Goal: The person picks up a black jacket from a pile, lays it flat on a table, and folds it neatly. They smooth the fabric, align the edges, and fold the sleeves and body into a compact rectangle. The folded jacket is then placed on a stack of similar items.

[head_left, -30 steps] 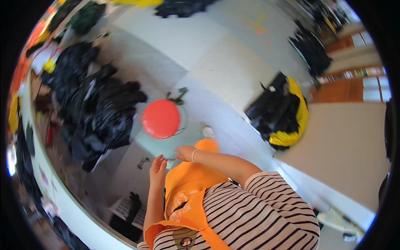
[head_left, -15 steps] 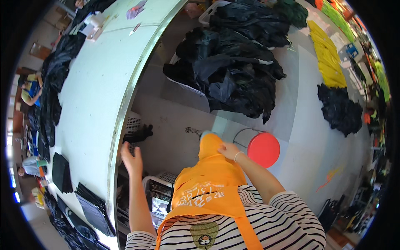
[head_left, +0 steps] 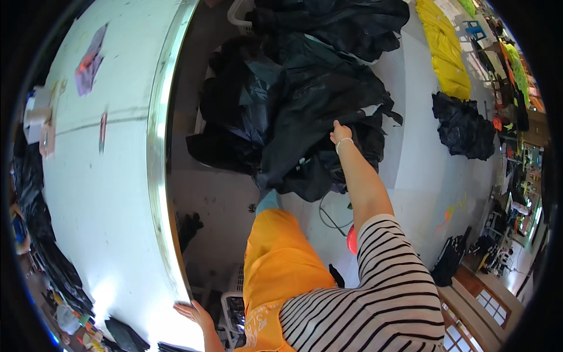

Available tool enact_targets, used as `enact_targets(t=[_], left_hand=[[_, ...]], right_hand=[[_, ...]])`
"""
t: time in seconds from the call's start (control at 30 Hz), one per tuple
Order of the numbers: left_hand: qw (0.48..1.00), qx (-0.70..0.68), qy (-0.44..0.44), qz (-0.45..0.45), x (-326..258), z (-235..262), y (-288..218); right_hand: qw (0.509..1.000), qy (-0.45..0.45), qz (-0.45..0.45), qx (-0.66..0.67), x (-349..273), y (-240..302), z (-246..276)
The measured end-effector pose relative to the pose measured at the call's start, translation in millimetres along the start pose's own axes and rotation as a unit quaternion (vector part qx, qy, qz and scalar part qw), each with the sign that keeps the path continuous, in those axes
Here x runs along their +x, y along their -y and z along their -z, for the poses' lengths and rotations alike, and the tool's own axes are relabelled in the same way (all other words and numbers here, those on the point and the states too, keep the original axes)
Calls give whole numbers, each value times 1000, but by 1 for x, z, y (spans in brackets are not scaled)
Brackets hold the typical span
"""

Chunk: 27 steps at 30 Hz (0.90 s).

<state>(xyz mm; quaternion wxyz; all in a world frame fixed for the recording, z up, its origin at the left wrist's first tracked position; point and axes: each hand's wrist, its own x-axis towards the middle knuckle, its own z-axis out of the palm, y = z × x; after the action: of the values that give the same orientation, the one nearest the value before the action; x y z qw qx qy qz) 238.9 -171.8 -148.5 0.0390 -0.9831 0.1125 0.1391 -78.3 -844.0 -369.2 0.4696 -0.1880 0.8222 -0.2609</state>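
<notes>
A large heap of glossy black fabric pieces lies ahead of me, partly over a white basket. My right hand reaches out over the heap's right side. Its fingers are pinched on a piece of black fabric that spreads across the top. What garment it may be, I cannot make out. Down at the lower left, my left hand rests on the edge of the white table. Its fingers are stretched flat and hold nothing.
A red round stool shows partly behind my right arm. A white basket stands by the table, near my orange apron. Yellow fabric and another black heap lie at the right. Purple cloth lies on the table.
My right hand has gone from the orange apron out to the black heap and taken hold of fabric. The left hand has come onto the table's edge. My view has shifted forward.
</notes>
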Motion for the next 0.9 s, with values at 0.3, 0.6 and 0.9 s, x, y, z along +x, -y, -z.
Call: enact_targets(t=[0.3,0.6,0.9], left_hand=[[924,-274,101,248,62,4,-1],[966,-5,102,239,70,29,-64],[678,-608,392,-132,129,147,-379]], right_hand=[[964,-193,182,8,33,81,-23],[778,230,582,-50,-265,233,2],[290,696,644,-133,-430,75,47]])
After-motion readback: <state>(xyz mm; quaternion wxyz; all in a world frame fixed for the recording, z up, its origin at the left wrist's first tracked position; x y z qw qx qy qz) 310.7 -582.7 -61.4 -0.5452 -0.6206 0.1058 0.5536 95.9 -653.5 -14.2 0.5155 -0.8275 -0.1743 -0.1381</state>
